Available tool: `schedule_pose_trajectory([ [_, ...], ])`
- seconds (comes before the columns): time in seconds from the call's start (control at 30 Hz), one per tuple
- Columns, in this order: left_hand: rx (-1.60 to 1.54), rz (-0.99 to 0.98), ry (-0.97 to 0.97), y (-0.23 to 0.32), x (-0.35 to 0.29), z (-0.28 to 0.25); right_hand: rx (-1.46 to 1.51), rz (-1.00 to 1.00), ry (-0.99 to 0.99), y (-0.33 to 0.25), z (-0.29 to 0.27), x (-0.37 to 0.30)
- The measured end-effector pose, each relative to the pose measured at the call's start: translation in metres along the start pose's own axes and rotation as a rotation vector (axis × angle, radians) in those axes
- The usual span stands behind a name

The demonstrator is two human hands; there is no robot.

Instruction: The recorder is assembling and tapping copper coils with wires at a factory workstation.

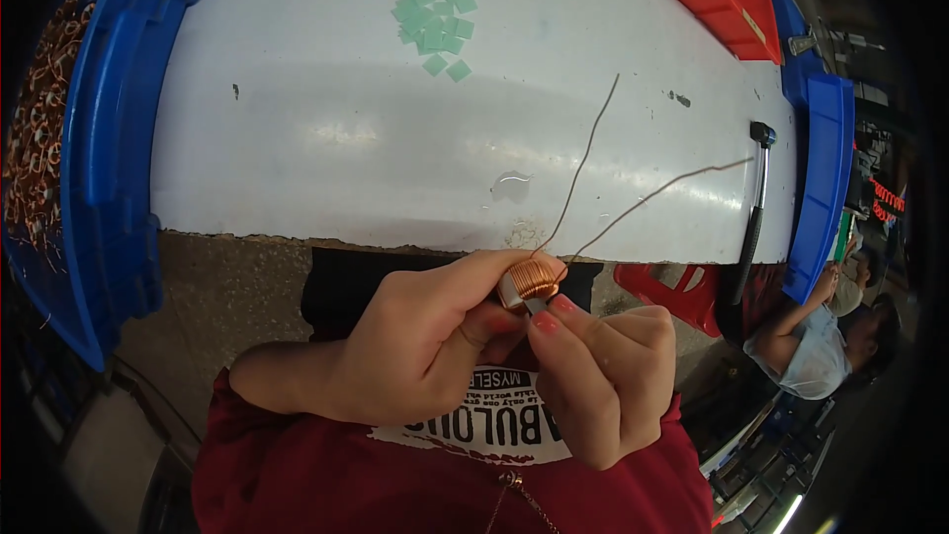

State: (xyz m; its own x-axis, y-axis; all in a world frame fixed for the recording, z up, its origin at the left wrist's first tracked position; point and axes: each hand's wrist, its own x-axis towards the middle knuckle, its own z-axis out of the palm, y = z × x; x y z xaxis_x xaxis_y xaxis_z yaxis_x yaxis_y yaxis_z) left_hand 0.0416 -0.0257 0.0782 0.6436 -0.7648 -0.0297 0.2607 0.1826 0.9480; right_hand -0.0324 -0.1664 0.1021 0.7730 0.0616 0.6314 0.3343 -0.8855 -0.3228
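In front of my chest, just off the table's near edge, my left hand (pixel 410 336) is closed around a ring-shaped coil (pixel 535 280) wound with copper wire. Its pale core shows on the left side. Two long copper wire ends (pixel 587 153) rise from the coil and spread over the table. My right hand (pixel 603 376) pinches a thin pale grey piece (pixel 536 305) against the coil's lower side, between thumb and forefinger. Whether that piece is separate from the core, I cannot tell. My left fingertips are partly hidden behind the coil.
Several pale green squares (pixel 435 15) lie loosely piled on the white table (pixel 297 148). A blue bin (pixel 104 129) full of copper coils stands left. At right are a red bin (pixel 727 0), a blue bin (pixel 825 178) and a black-handled tool (pixel 756 198). Another person (pixel 816 346) sits beyond.
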Motion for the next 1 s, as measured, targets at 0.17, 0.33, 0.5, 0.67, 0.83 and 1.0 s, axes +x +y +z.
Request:
schedule_pose_trajectory([
  [0.17,0.035,0.059,0.02,-0.004,0.001,0.002,-0.01,-0.012,0.015,0.003,0.004,0.0],
  [0.33,0.123,0.049,0.031,-0.005,-0.001,0.003,0.001,-0.061,-0.007,0.008,0.005,-0.002],
  [0.5,0.255,0.154,0.154,-0.009,-0.001,0.01,0.02,-0.077,0.007,0.014,0.01,-0.006],
  [0.67,0.386,0.253,0.189,-0.014,0.004,0.012,0.057,-0.125,-0.004,0.023,0.011,-0.005],
  [0.83,0.059,0.187,0.153,-0.012,0.007,0.014,0.113,-0.035,-0.185,0.037,-0.015,-0.002],
  [1.0,0.042,0.17,0.167,-0.002,0.009,0.012,-0.153,0.357,0.254,0.077,-0.029,-0.024],
])
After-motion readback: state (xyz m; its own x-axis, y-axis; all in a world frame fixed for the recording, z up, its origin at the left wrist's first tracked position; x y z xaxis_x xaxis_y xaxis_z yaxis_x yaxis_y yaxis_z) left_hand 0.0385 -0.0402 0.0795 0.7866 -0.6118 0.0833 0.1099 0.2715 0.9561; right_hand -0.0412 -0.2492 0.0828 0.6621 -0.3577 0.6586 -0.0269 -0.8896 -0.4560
